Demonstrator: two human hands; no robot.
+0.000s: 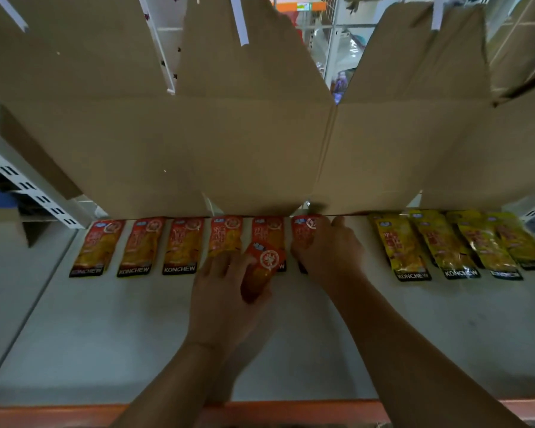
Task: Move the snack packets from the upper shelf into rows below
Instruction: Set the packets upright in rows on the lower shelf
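**Orange row at six, seventh packet in hand**

Nearest, the lower shelf [136,335] was bare white board in front of the hands.

Left hand [223,282]: grip closed round the held packet [264,267], an orange one, at centre frame over the fifth in the row. It lay on a diagonal, logo end toward upper right, the other end inside the hand.

Right hand [328,251]: grip open, fingers laid flat over the sixth packet [303,230], holding nothing.

Orange row [183,245]: six down, side by side. Long axes ran bottom-to-top of frame, black KONCHEW bands at the bottom end.

Yellow packets [439,242], four at right, lay the same way, fanned slightly and overlapping.

Judgement: partway; the gap between orange and yellow looked like the next slot.

Cardboard box [260,143] filled the top; contents hidden, so remaining stock unknown.
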